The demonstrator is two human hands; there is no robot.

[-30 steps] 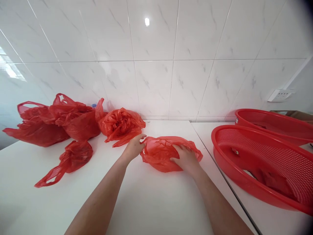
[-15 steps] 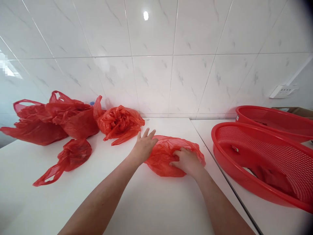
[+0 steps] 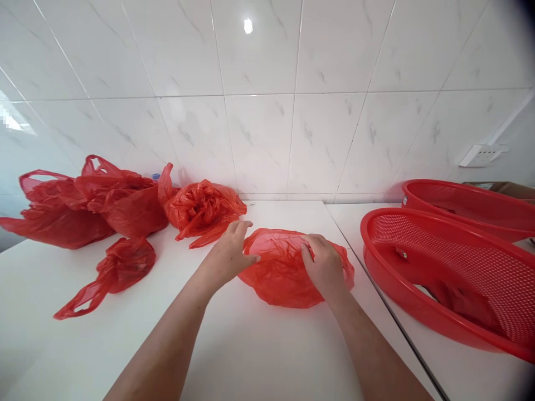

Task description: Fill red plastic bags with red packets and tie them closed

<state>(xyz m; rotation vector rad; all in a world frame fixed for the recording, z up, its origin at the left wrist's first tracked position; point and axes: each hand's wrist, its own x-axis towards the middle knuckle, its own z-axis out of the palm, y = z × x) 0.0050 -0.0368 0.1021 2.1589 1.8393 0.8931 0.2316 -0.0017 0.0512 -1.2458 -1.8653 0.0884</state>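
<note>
A crumpled red plastic bag (image 3: 280, 278) lies on the white table in front of me, its top spread wide and paler at the back. My left hand (image 3: 228, 253) is at the bag's left edge, thumb and fingers apart, gripping nothing. Over the right side of the bag rests my right hand (image 3: 326, 264), its fingers loosely bent and the thumb apart from them. The far fingers of that hand are partly hidden. What the bag contains, if anything, cannot be made out.
Several red plastic bags stand at the left: a bunched one (image 3: 204, 209), a full one (image 3: 129, 203) and a small knotted one (image 3: 125, 264) among them. Red perforated baskets (image 3: 418, 278) stand to the right past a table seam. A tiled wall (image 3: 263, 145) closes off the back.
My left hand has drawn back left and turned, thumb now apart from the fingers. My right hand has lifted slightly and its fingers have bent. The bag has spread a little wider.
</note>
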